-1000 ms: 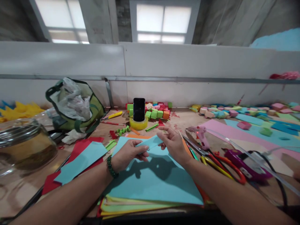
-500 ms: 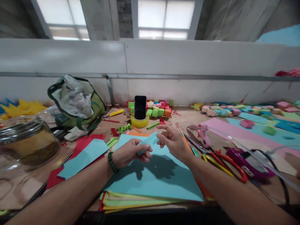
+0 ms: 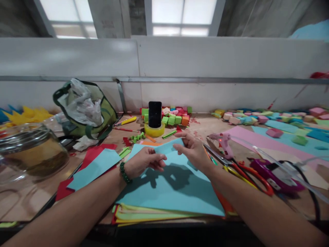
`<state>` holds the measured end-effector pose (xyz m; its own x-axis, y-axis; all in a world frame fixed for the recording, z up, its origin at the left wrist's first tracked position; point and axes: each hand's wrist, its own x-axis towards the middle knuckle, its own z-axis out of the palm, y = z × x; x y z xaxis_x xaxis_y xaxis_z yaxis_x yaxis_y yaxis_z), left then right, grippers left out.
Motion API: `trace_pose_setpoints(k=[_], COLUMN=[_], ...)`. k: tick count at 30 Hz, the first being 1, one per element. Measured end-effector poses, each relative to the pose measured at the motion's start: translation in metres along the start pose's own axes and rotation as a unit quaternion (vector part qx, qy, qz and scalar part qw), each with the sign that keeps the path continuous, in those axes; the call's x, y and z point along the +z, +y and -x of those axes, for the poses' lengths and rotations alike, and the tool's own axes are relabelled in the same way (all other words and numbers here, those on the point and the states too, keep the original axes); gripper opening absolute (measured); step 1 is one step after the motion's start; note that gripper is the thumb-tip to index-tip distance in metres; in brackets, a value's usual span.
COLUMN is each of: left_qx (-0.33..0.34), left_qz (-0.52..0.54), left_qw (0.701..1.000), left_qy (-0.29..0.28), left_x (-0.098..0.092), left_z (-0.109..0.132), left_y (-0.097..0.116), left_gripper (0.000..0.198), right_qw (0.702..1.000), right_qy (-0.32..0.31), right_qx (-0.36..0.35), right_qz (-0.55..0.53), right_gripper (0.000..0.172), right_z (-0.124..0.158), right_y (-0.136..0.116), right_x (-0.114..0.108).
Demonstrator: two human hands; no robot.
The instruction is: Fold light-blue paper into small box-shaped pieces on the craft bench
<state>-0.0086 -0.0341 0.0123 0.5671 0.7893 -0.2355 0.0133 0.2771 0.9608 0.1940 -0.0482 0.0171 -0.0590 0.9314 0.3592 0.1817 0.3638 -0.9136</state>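
A narrow light-blue paper strip (image 3: pixel 168 146) is stretched between my hands above a stack of coloured paper. My left hand (image 3: pixel 146 162), with a green bead bracelet (image 3: pixel 124 172) at the wrist, has thumb and fingers closed at the strip's left end. The strip's right end is pinched by my right hand (image 3: pixel 192 151), its index finger reaching along the upper edge. Under both hands lies a large light-blue sheet (image 3: pixel 174 195), their shadows falling on it. Scissors with orange handles (image 3: pixel 257 176) rest beside my right forearm.
Left are a glass jar (image 3: pixel 33 154), a green bag (image 3: pixel 102 116) and loose blue and red paper. A phone (image 3: pixel 155 115) leans on a yellow tape roll (image 3: pixel 154 129) before folded paper blocks (image 3: pixel 174 120). Right are a pink glue gun (image 3: pixel 225 145) and a purple power strip (image 3: pixel 276 176).
The paper strip has swung to a more level, unfolded-looking pose between my hands. My right hand has moved slightly right, away from the left. The view has tilted down a little.
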Motion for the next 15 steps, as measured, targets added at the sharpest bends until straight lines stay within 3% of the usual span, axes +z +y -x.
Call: trace_pose_setpoints(k=[6,9,11,15], left_qx=[0.018,0.014,0.012,0.035], left_qz=[0.031,0.069,0.061,-0.007], left_qw=[0.999,0.996,0.998,0.999], left_qy=[-0.031,-0.046,-0.026,0.033], left_x=[-0.0090,-0.0094,-0.0077,-0.0057], left_z=[0.0012,0.0013,0.0004,-0.0025], left_y=[0.0022,0.0026,0.0024,0.0002], left_gripper=[0.028,0.038,0.047,0.045], right_qw=[0.999,0.999,0.999,0.999], right_qy=[0.043,0.041,0.024,-0.019], right_qx=[-0.003,0.013,0.022,0.040], right_qz=[-0.018,-0.029,-0.022,-0.012], right_gripper=[0.039,0.040,0.040,0.038], right_z=[-0.0059,-0.0039,-0.0014,0.0020], right_y=[0.0002,-0.0004,-0.0006,0.0002], right_x=[-0.0065,-0.0032,-0.0002,0.0030])
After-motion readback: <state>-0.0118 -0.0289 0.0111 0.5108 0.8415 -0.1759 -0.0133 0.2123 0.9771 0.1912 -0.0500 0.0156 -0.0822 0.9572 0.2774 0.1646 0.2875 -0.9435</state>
